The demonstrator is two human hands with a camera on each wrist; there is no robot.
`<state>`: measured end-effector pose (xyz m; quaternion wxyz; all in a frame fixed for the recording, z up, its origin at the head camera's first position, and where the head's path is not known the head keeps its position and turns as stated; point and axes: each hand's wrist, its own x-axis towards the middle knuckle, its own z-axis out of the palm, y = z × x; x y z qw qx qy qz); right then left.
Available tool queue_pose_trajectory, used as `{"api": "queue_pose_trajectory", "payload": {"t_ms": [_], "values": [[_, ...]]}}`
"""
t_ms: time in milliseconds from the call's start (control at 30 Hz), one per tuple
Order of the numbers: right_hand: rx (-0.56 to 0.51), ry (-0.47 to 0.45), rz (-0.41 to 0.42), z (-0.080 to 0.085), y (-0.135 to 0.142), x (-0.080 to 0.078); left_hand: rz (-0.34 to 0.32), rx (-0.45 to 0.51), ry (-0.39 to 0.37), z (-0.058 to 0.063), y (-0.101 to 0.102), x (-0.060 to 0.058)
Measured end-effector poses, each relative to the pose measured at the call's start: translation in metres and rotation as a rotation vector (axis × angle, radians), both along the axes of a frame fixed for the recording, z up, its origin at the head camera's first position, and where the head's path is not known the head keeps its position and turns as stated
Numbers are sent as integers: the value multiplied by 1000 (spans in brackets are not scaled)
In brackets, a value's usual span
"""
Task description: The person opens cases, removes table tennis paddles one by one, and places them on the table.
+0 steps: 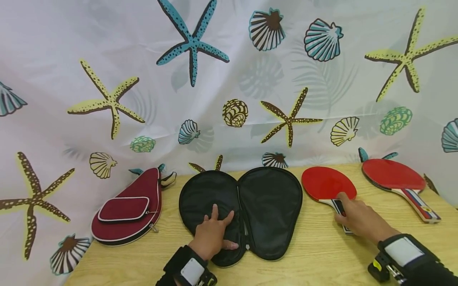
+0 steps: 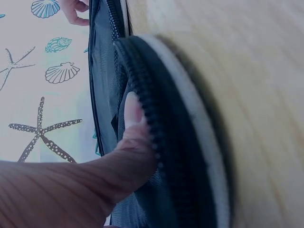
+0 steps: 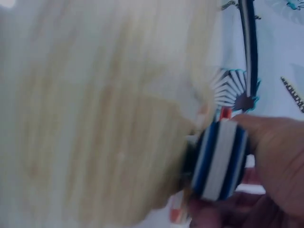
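A black zippered paddle case (image 1: 270,210) lies unfolded on the table, both halves spread out flat. On its left half rests my left hand (image 1: 211,234), fingers spread and straight; the left wrist view has the thumb (image 2: 135,116) just inside the zipper edge. My right hand (image 1: 363,218) grips the handle of a red table tennis paddle (image 1: 323,182) to the right of the case. In the right wrist view the striped butt of the handle (image 3: 219,159) shows between thumb and fingers.
A second red paddle (image 1: 393,174) lies at the far right, handle toward the front. At the left is a closed dark-red paddle case (image 1: 129,210) with a small pocket and strap. Behind the wooden table (image 1: 161,246) hangs a white cloth (image 1: 214,107) printed with starfish and shells.
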<state>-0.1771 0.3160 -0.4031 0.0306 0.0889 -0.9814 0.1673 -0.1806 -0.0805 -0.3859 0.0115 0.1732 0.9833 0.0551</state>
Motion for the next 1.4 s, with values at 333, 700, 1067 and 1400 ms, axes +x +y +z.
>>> {"api": "queue_pose_trajectory", "payload": {"t_ms": [333, 700, 1067, 1400], "values": [[11, -150, -115, 13, -12, 7, 6, -5, -2, 0, -1, -2], [46, -181, -172, 14, -2, -3, 2, -2, 11, -1, 0, -2], [50, -186, -188, 14, 6, -2, 7, 1, 1, -1, 1, -1], [54, -195, -224, 13, 13, -2, 13, -6, -13, 0, 1, -2]]}}
